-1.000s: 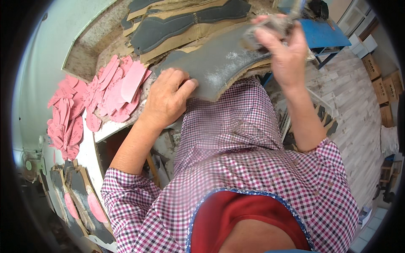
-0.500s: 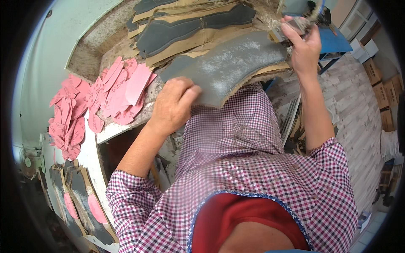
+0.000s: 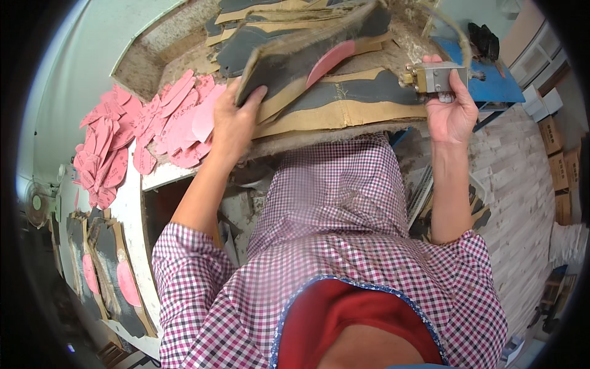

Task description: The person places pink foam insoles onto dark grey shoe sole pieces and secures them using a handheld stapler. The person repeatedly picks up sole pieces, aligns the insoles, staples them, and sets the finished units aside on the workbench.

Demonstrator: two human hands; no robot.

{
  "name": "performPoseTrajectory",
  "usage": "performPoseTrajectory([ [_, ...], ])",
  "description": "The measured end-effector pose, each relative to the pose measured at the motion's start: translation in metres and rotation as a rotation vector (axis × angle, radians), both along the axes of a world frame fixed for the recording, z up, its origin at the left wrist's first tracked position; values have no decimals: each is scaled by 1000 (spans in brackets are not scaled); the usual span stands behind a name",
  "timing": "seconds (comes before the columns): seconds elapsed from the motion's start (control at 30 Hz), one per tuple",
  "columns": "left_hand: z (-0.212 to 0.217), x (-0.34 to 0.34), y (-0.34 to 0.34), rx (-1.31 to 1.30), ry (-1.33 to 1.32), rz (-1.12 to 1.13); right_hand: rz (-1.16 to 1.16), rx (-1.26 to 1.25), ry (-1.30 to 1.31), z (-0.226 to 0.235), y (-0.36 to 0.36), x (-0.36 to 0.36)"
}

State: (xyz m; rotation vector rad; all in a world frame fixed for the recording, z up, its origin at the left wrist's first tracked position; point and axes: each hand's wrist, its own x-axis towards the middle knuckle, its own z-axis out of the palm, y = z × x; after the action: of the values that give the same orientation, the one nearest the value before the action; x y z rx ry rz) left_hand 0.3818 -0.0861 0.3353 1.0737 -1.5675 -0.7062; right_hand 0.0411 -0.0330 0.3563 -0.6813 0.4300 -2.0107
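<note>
My left hand (image 3: 236,117) grips the left end of a long dark grey piece with a fuzzy edge (image 3: 279,67), lifted and tilted above the work surface. A pink rounded patch (image 3: 332,60) shows along its lower edge. Beneath it lies another dark grey and tan piece (image 3: 353,93), flat near the front edge. My right hand (image 3: 452,111) is closed round a boxy metal hand tool (image 3: 437,79) with a brass-coloured front end, held at the right end of the lower piece. A hose or cord (image 3: 461,31) curves up from the tool.
Behind the lifted piece is a stack of similar grey and tan pieces (image 3: 246,49). Many loose pink cut-outs (image 3: 104,147) are heaped at the left. More grey pieces with pink patches (image 3: 114,270) lie at the lower left. A blue table (image 3: 501,86) stands to the right.
My left hand has moved up and now raises the grey piece, which lay flat before, baring another piece beneath. The metal tool has come down slightly to the right, still in my right hand.
</note>
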Motion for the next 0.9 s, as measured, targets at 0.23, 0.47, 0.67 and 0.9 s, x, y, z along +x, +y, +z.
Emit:
performPoseTrajectory([
  [0.23, 34, 87, 70, -18, -7, 128, 114, 121, -269, -5, -10, 11],
  [0.47, 7, 206, 137, 78, 529, 322, 433, 19, -123, -45, -31, -54],
  [0.67, -6, 349, 261, 20, 600, 714, 129, 247, 24, -45, -36, -49],
  [0.9, 18, 446, 403, -40, 556, 1144, 90, 315, 22, -36, -34, -39],
])
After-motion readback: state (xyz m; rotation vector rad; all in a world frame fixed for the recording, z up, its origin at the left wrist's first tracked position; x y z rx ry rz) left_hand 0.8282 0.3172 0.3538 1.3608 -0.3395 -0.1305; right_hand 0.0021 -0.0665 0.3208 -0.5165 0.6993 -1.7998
